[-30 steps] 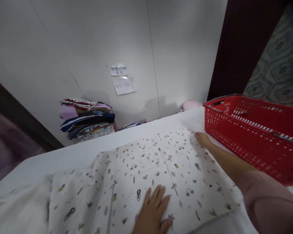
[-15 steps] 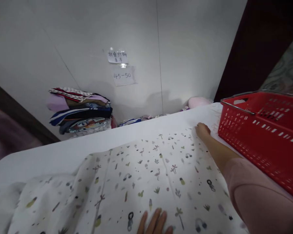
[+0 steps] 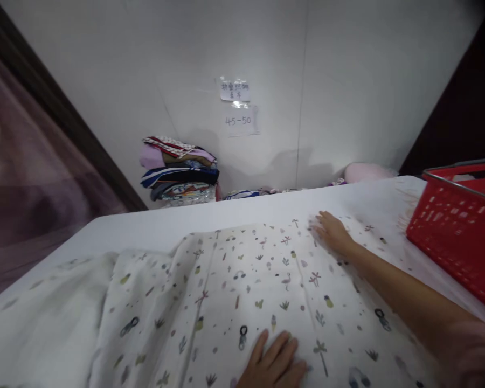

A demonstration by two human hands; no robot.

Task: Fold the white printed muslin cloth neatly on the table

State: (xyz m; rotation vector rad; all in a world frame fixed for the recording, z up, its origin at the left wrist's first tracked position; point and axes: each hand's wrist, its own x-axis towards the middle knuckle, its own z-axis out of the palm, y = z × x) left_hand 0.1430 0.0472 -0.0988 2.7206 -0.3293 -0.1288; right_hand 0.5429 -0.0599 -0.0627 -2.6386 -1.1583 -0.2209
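The white printed cloth (image 3: 246, 269) lies on the white tabletop (image 3: 117, 229), from the near left side across the middle and to the right. As I judge, the spreading is partly done. The middle and right parts are almost flat, with only thin crease lines in them. The left part is not smooth: it has soft raised folds and one bulky, rumpled area at the near left.

The left hand (image 3: 271, 366) is at the near edge, palm down, its fingers a little apart and pressing on the cloth, with nothing closed in its grip. The right hand (image 3: 334, 236) touches the far right part of the cloth. Its fingers are partly bent and blurred, so I cannot tell if its grip is pinching the fabric. The red basket (image 3: 455, 223) is to the right of this hand.

On the wall (image 3: 347, 81) there are two papers. The upper paper (image 3: 235, 91) has handwritten Chinese characters, too blurred for sure reading. The lower paper (image 3: 241, 121) says "45-50". I see no brand name.
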